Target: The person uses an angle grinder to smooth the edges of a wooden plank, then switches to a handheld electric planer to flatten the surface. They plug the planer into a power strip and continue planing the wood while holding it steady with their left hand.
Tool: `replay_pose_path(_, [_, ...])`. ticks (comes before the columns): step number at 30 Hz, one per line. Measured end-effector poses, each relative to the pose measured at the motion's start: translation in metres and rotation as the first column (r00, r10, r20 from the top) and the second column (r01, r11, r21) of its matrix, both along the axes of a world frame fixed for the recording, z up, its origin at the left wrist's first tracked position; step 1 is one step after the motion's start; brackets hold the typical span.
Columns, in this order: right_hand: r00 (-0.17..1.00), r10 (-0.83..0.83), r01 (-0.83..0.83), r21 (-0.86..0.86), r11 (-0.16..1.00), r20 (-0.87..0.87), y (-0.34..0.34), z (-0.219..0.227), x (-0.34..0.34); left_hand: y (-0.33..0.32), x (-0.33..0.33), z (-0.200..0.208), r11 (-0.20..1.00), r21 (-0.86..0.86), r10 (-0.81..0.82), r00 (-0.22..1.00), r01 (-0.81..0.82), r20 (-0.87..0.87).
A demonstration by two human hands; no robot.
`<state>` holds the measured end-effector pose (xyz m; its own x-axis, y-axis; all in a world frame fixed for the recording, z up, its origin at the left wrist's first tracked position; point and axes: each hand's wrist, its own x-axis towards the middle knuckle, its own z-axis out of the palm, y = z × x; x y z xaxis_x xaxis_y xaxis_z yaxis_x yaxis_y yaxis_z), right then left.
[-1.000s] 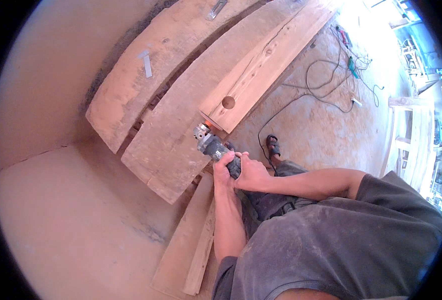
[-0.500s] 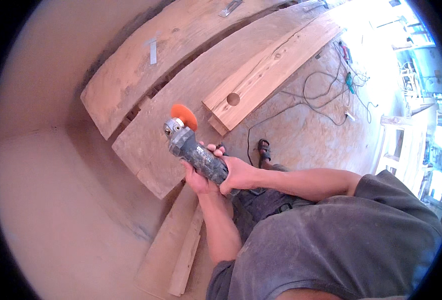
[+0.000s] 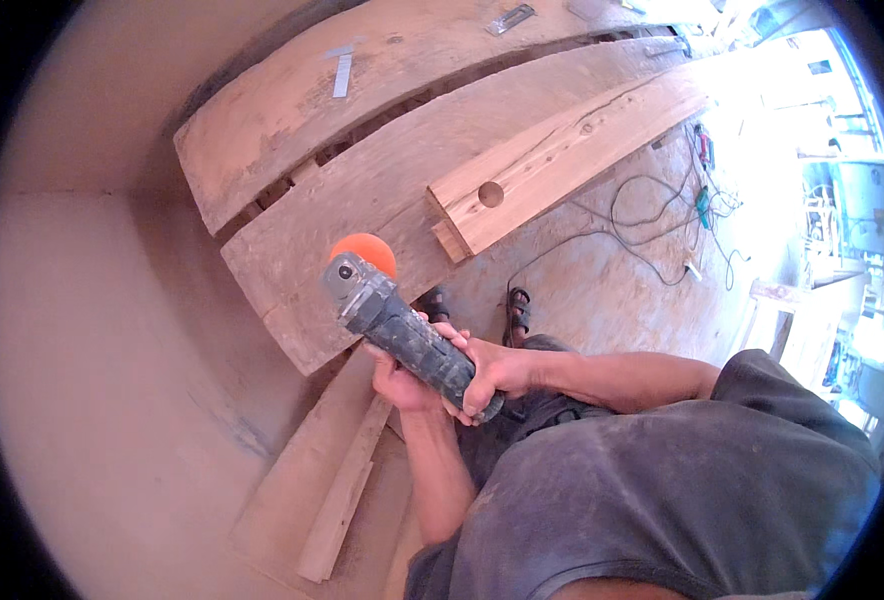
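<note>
An angle grinder [image 3: 417,345] with a dark, dusty body is in both my hands, held above the floor in front of my waist. Its gear head points up and to the left, and an orange disc [image 3: 367,250] shows behind the head. My left hand [image 3: 398,384] grips the body from below and the left side. Around its rear end closes my right hand [image 3: 494,372]. Beyond the disc, to the right, lies a light wooden beam [image 3: 552,165] with a round hole near its close end. The beam and disc are apart.
Long wooden slabs [image 3: 292,250] form a work surface ahead, with a gap between them. A metal square [image 3: 343,76] lies on the far slab. Cables [image 3: 627,215] trail over the floor at right. Loose planks [image 3: 337,520] lean near the wall [image 3: 112,400] at left.
The grinder has turned in my hands, so its head now faces up and the orange disc sits behind it. My right hand has shifted round the rear end. The view has moved slightly.
</note>
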<state>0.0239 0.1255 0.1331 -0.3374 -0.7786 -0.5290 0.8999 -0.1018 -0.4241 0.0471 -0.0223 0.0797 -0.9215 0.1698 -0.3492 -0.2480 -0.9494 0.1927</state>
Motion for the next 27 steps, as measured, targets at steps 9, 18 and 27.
replay_pose_path(9, [0.965,0.181,-0.146,0.184,0.972,-0.188,0.002,-0.003,-0.007,-0.007,-0.005,-0.015,0.977,0.205,-0.035,0.993,0.057,-0.109])
replay_pose_path(18, [0.721,0.520,0.143,0.832,0.536,-0.459,0.002,-0.016,0.002,0.021,-0.009,-0.012,0.996,-0.069,-0.045,0.978,0.060,0.206])
replay_pose_path(27, [0.784,0.435,0.294,0.882,0.369,-0.444,0.006,-0.043,-0.001,0.036,-0.050,-0.055,0.813,-0.384,-0.264,0.865,0.438,0.427])
